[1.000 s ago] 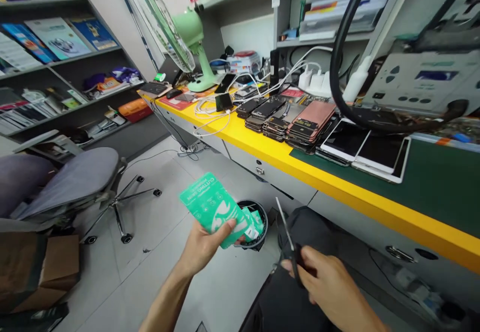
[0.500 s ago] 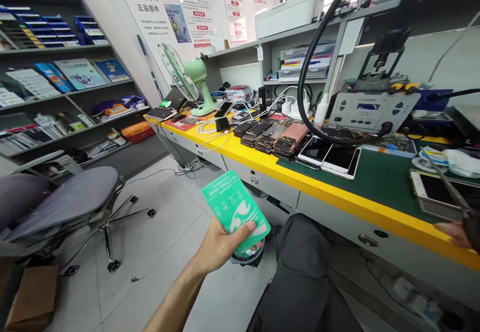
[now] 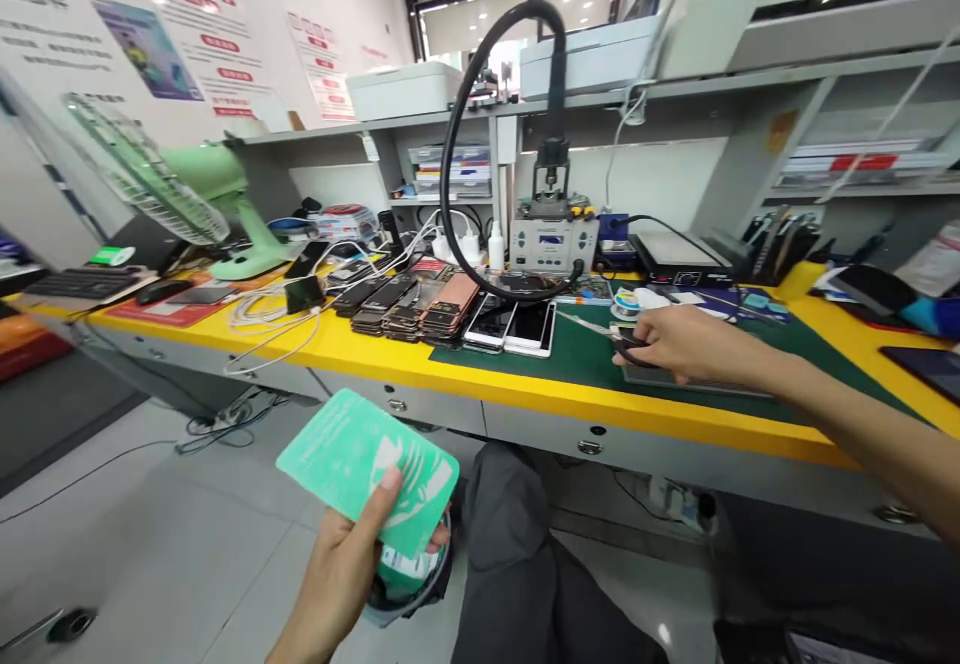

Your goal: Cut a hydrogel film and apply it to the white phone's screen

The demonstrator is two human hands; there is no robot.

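Note:
My left hand (image 3: 346, 549) grips a green hydrogel film packet (image 3: 341, 449) with white lettering and a white drawing, thumb on its face. The packet is held tilted in front of the bench, above a waste bin (image 3: 401, 612) on the floor. My right hand (image 3: 679, 344) is closed around the dark handles of a pair of scissors (image 3: 587, 325). Their blades point left over the green mat (image 3: 517, 369). Beneath that hand lies a grey flat device (image 3: 690, 381), partly hidden. White-framed phones or tablets (image 3: 531, 329) lie just left of the scissor tips.
Stacks of phone parts (image 3: 448, 306) stand left of the mat, beside tangled white cables (image 3: 262, 314). A soldering or hot-air station (image 3: 553, 244) with a thick black hose is behind. A green fan (image 3: 251, 239) stands at left. The yellow bench edge (image 3: 592, 408) runs above drawers.
The view has swung right. My right hand, previously at the frame's edge with the scissors, now shows fully, above the mat. The packet in my left hand has turned and tilted flatter.

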